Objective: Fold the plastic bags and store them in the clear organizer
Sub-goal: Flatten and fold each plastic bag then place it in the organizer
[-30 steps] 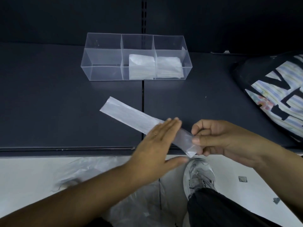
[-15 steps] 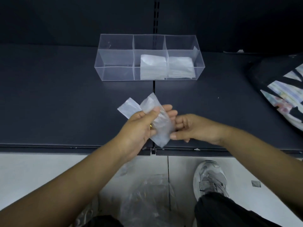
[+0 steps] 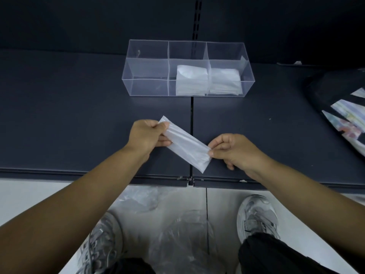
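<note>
Differs from half a second back: no more bunching of plastic against the left palm with a loose end poking out at 10 o'clock. Now shows the folded bag strip [image 3: 185, 144] pulled out straight and flat, running from 10 o'clock down to 4 o'clock, over the front part of the shelf [image 3: 69, 115]. Cannot tell whether touching it. Shows the left hand [image 3: 148, 135] curled round the 10 o'clock end, thumb on top, fingers under. Shows the right hand [image 3: 235, 151] pinching the 4 o'clock end between thumb and forefinger, other fingers tucked in. Puts the hands wider apart than before, one on either side of the shelf seam [image 3: 191, 111]. Against a full second back: shorter strip, no flat left palm pressing on it.

Leaves the clear organizer [image 3: 146, 88] as before, at 12 o'clock of the hands and well apart from them, with the middle stack [image 3: 191, 80] and the right stack [image 3: 225, 82] of folded white bags, one compartment each.

Surface: dark blue-grey, two panels meeting at the seam. Behind, at 12 o'clock, dark back wall with a slotted upright [image 3: 197, 16]. At 3 o'clock, a black printed bag [image 3: 335, 99] lying on the shelf, cut by the frame edge. At 6 o'clock, below the shelf lip, pale floor [image 3: 29, 194] with loose clear plastic [image 3: 185, 234] between the left sneaker [image 3: 100, 246] and the right sneaker [image 3: 256, 216].
</note>
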`<state>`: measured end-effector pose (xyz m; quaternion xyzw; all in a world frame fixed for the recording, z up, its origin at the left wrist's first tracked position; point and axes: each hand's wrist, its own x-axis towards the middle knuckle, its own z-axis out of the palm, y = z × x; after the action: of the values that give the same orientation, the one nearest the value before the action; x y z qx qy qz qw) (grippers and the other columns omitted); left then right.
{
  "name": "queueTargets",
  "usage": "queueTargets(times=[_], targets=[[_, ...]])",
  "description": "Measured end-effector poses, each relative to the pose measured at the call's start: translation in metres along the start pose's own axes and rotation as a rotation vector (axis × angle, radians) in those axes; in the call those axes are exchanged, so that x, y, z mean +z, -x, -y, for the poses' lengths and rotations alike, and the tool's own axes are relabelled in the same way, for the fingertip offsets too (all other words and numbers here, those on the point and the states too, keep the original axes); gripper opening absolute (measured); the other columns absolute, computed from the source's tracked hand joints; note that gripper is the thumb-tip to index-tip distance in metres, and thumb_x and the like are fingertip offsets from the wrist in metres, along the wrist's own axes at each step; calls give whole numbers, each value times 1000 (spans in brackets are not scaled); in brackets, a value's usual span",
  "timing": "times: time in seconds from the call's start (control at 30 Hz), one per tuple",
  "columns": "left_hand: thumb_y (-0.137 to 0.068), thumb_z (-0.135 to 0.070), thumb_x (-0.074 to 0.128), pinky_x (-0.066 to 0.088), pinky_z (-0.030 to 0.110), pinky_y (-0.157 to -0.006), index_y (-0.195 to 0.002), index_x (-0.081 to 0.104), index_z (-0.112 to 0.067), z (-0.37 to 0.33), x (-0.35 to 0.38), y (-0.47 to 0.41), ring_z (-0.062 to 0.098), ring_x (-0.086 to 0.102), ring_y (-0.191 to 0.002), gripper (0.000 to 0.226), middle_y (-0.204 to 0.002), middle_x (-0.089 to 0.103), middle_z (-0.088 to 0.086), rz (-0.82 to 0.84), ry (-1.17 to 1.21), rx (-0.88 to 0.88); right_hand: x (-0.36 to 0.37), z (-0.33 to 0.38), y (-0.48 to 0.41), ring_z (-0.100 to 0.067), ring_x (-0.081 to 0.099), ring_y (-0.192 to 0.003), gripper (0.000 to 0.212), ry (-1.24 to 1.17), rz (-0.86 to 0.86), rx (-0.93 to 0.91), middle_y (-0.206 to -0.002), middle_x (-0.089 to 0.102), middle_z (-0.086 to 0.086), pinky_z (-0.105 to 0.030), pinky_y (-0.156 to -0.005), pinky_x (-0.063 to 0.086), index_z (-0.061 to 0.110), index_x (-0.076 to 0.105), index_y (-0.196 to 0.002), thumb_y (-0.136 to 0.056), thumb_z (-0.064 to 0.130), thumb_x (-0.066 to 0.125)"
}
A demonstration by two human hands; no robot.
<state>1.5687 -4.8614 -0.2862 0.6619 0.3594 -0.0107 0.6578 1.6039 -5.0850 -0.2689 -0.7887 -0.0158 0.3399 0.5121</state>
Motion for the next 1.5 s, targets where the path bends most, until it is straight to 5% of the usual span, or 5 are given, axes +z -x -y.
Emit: queueTargets(times=[0.27,0.37,0.73,1.27,1.5], targets=[[-90,-8,59,49,27,-78,-102,67,-10,1,-10,26,21,64,-81,14,-92,63,2,-297,-604,695,1,4,-5,-6,37,-33,13,45,-8,37,-60,68,2,-17,-33,31,9,65,-79,-77,0,74],[-89,-27,55,35,21,-98,-121,61,-7,23,12,63,24,57,-108,39,-118,62,10,71,-825,1006,1,8,-5,-7,36,-34,13,60,-8,52,-64,66,-4,-18,-34,31,9,65,-79,-76,0,75],[-88,-12,59,46,23,-94,-120,66,-4,52,17,83,21,67,-104,33,-117,69,9,205,-819,1078,-11,25,25,-7,43,-42,17,-84,146,135,-81,71,-5,-20,-43,41,13,67,-99,-83,10,70],[-102,-20,45,57,22,-60,-102,66,-10,11,9,55,15,72,-75,23,-88,71,6,236,102,58,16,14,-15,-4,48,-42,10,213,40,-214,-51,63,10,-12,-53,44,11,69,-75,-82,16,75],[-94,-17,53,49,34,-80,-109,66,-6,23,3,48,25,60,-90,23,-102,62,9,-136,-753,938,25,20,-29,-2,45,-35,14,254,-47,-157,-42,57,10,-12,-42,36,13,67,-70,-83,13,72]])
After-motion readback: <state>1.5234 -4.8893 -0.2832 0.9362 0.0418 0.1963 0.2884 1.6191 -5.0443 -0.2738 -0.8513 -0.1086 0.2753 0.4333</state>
